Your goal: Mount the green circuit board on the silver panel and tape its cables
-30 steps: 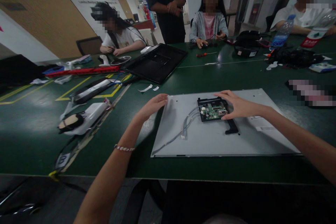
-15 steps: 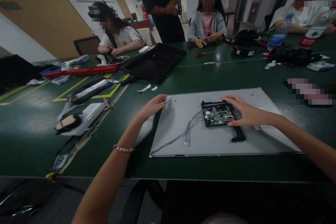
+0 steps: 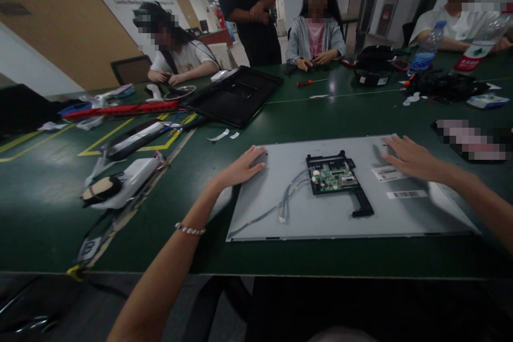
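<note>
A flat grey-white display panel (image 3: 272,192) lies on the green table in front of me. On its middle sits a black plastic bracket (image 3: 363,203) carrying a green circuit board (image 3: 332,179). Thin grey cables (image 3: 262,212) run from the board towards the panel's near left corner. My left hand (image 3: 242,166) rests at the panel's far left corner, fingers stretched over the edge. My right hand (image 3: 412,157) lies with spread fingers at the far right part, close to two white labels, one being a barcode label (image 3: 406,194). Neither hand is closed around anything.
A black plastic cover (image 3: 236,96) lies beyond the panel to the left. An orange-handled screwdriver (image 3: 304,83) is further back. Plastic bottles (image 3: 428,48) and a pile of black cables stand at the right. A white device (image 3: 128,184) lies left. Several people are around the table.
My right hand has let go of the bracket and moved right to the panel's far right part, uncovering the labels. My left hand has shifted slightly inward over the corner.
</note>
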The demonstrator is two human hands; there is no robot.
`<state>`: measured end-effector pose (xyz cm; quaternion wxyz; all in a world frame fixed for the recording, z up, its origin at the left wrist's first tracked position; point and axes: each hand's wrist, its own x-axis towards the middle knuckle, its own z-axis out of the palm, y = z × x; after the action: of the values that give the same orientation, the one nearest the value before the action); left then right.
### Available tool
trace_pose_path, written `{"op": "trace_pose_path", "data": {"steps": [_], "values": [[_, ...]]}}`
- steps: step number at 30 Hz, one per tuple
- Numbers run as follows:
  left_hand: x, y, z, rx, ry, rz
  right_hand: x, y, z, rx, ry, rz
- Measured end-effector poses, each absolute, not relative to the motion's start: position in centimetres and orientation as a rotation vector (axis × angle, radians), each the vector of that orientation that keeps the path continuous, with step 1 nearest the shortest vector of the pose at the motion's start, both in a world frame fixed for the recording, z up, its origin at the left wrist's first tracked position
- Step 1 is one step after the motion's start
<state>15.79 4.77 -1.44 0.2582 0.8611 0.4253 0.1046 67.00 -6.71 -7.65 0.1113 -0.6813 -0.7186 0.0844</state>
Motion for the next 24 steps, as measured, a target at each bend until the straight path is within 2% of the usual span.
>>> {"op": "trace_pose_path", "data": {"steps": [10, 17, 20, 24], "values": [[15.2, 4.8, -1.1, 2.408, 1.110, 0.068, 66.8, -9.3, -8.8, -2.032, -2.124, 0.157], [14.7, 4.7, -0.2, 2.320, 1.053, 0.179, 67.2, -10.1, -9.4, -2.047, -2.126, 0.095], [13.6, 6.2, 0.0, 2.385, 1.162, 0.305, 67.3, -10.3, -9.5, -2.045, -2.131, 0.086], [11.1, 9.6, 0.1, 2.555, 1.536, 0.383, 67.3, -10.3, -9.4, -2.084, -2.144, 0.091]]}}
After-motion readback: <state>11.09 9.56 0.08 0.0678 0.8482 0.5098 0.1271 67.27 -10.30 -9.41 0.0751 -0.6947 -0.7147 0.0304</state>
